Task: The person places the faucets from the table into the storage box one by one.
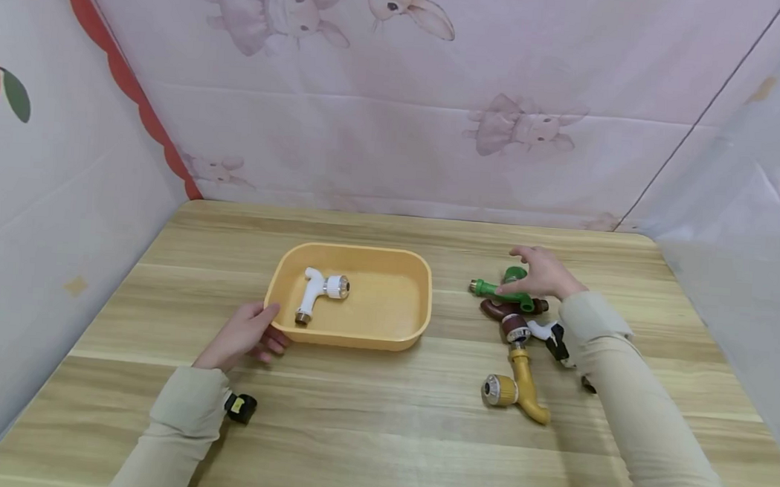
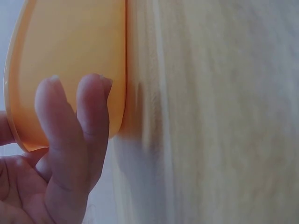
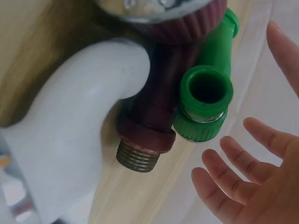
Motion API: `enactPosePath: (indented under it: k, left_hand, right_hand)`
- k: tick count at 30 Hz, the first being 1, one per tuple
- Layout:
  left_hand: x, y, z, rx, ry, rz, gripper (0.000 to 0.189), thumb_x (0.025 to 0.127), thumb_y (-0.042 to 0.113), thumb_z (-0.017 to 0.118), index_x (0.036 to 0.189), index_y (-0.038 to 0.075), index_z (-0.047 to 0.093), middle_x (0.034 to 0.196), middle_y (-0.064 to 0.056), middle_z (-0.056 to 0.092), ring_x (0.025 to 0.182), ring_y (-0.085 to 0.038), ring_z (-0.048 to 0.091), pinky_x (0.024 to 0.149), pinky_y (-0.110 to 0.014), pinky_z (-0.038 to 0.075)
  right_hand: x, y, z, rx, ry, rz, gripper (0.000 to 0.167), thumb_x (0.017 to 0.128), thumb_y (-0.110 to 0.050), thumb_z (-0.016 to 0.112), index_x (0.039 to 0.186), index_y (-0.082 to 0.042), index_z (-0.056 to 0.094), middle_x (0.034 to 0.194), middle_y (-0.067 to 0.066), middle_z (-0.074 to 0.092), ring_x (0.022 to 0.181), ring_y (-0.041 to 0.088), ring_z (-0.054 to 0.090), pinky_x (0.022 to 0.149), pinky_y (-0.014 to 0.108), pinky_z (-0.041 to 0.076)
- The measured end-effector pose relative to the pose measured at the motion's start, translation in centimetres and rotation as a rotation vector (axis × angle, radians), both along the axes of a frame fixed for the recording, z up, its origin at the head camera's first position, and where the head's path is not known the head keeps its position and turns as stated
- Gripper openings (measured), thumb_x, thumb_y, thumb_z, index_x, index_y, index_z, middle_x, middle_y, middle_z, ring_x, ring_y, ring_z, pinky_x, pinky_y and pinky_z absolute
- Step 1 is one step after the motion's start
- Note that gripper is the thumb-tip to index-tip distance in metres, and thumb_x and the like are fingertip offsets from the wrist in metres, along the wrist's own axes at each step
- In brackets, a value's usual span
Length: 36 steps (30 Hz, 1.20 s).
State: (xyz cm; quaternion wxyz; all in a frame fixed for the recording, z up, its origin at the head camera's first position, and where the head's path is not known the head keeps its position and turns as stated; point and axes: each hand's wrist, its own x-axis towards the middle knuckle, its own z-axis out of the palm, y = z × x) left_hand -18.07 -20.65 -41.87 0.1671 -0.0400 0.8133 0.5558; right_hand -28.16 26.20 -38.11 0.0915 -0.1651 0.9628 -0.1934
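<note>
My left hand (image 1: 245, 337) pinches the near left corner of a yellow-orange plastic tray (image 1: 350, 341), thumb over the rim and fingers along the outer wall (image 2: 74, 51). Inside the tray, toward its left, lies a white tap (image 1: 311, 295) with a ribbed knob. Over at the right, my right hand (image 1: 541, 273) hovers with spread fingers right by a green tap (image 1: 486, 288); in the right wrist view nothing is between them. Against the green tap lies a dark red tap (image 3: 149, 126), partly under it. Beside that is a white tap (image 3: 88, 84) with a black handle.
A mustard-yellow tap (image 1: 523, 386) lies nearest me in the right-hand pile. Another dark tap end (image 1: 588, 385) peeks out beneath the right forearm. Patterned cloth walls (image 1: 395, 154) enclose the wooden table (image 1: 378, 436) at the back and both sides.
</note>
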Motion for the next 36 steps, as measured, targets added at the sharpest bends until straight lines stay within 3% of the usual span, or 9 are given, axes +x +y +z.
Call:
enactPosePath:
  k: [15, 22, 30, 36]
  left_hand:
    - [0.1, 0.0, 0.0, 0.012, 0.0, 0.004, 0.046, 0.1, 0.029, 0.029, 0.116, -0.013, 0.042, 0.078, -0.014, 0.064, 0.065, -0.019, 0.061, 0.055, -0.036, 0.055]
    - [0.2, -0.2, -0.2, 0.018, 0.005, 0.009, 0.045, 0.101, 0.028, 0.029, 0.116, -0.013, 0.043, 0.078, -0.014, 0.064, 0.064, -0.02, 0.061, 0.054, -0.037, 0.055]
    - [0.2, -0.3, -0.3, 0.022, 0.01, 0.008, 0.045, 0.101, 0.027, 0.029, 0.116, -0.012, 0.042, 0.077, -0.014, 0.063, 0.064, -0.02, 0.061, 0.053, -0.036, 0.055]
    - [0.1, -0.3, -0.1, 0.014, 0.018, 0.003, 0.044, 0.101, 0.026, 0.028, 0.115, -0.012, 0.043, 0.077, -0.013, 0.064, 0.064, -0.02, 0.061, 0.053, -0.036, 0.055]
  right_hand:
    - [-0.6, -0.1, -0.3, 0.061, -0.115, -0.001, 0.088, 0.071, -0.037, 0.076, 0.131, 0.012, 0.034, 0.124, 0.032, 0.044, 0.11, 0.045, 0.043, 0.092, 0.056, 0.038]
    - [-0.7, -0.2, -0.9, 0.015, -0.196, -0.028, 0.086, 0.072, -0.026, 0.075, 0.133, 0.013, 0.029, 0.118, 0.03, 0.047, 0.102, 0.039, 0.049, 0.086, 0.049, 0.045]
    - [-0.8, -0.3, -1.5, -0.003, -0.154, -0.038, 0.081, 0.071, -0.027, 0.076, 0.129, 0.012, 0.036, 0.111, 0.027, 0.051, 0.095, 0.035, 0.051, 0.08, 0.045, 0.047]
    - [-1.2, 0.6, -2.3, -0.041, -0.087, -0.013, 0.085, 0.065, -0.041, 0.078, 0.122, 0.012, 0.043, 0.099, 0.022, 0.055, 0.084, 0.031, 0.053, 0.07, 0.039, 0.048]
